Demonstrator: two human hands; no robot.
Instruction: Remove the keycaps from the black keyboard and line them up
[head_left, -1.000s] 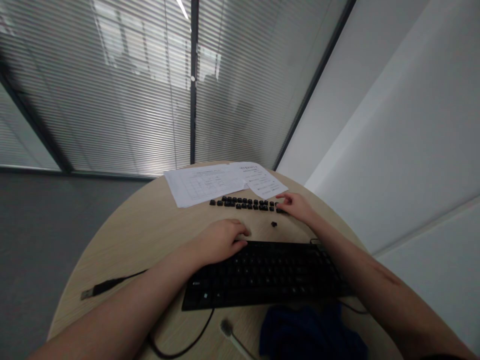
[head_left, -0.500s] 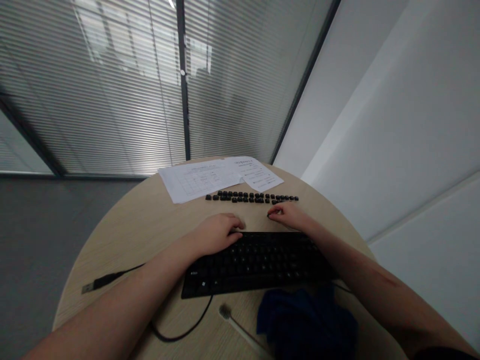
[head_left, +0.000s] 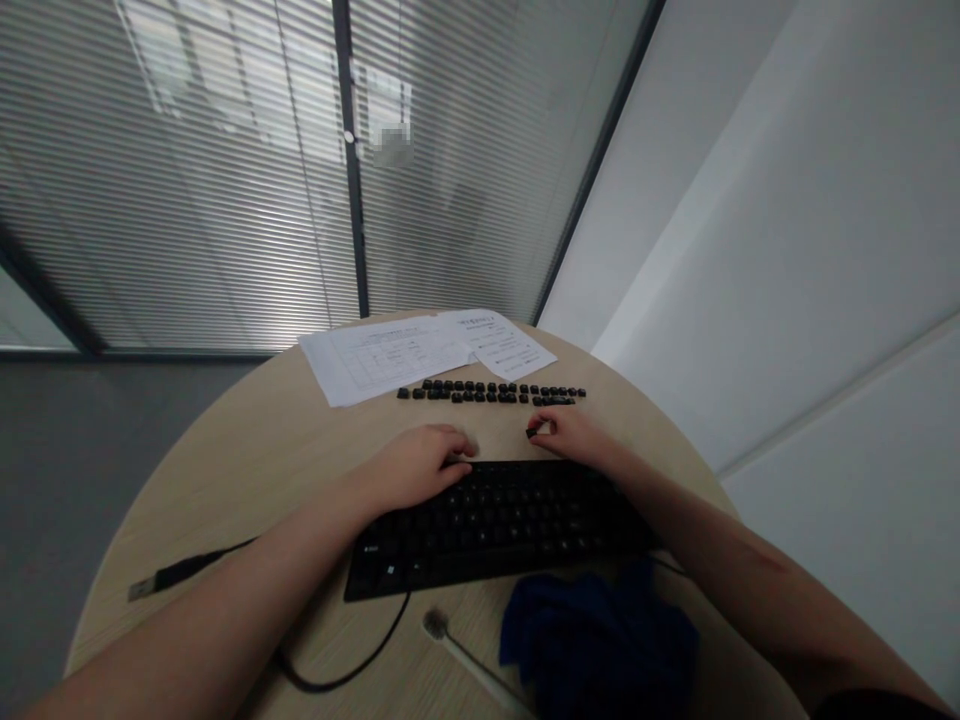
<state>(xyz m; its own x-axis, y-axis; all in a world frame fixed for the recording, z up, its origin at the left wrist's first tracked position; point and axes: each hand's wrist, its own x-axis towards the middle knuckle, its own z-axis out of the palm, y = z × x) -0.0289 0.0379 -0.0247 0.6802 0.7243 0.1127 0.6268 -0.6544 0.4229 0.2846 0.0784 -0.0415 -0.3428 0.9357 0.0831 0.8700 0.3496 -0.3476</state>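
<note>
A black keyboard (head_left: 495, 525) lies on the round wooden table. My left hand (head_left: 427, 463) rests over its upper left edge, thumb and fingers apart, with nothing visible in it. Beyond the keyboard's top edge, my right hand (head_left: 566, 435) pinches a small black keycap (head_left: 532, 433) between thumb and finger. Loose black keycaps (head_left: 491, 391) lie in two rows just past both hands.
Printed papers (head_left: 390, 355) lie at the table's far side. Nearest me are a blue cloth (head_left: 596, 640) and a brush (head_left: 472, 660) with a pale handle. A USB plug (head_left: 169, 577) and black cable lie at left, partly under my left forearm.
The view has shifted slightly, so the table and its objects appear a little further left. The keycap in my right hand shows more clearly. Both hands keep nearly the same places over the table.
</note>
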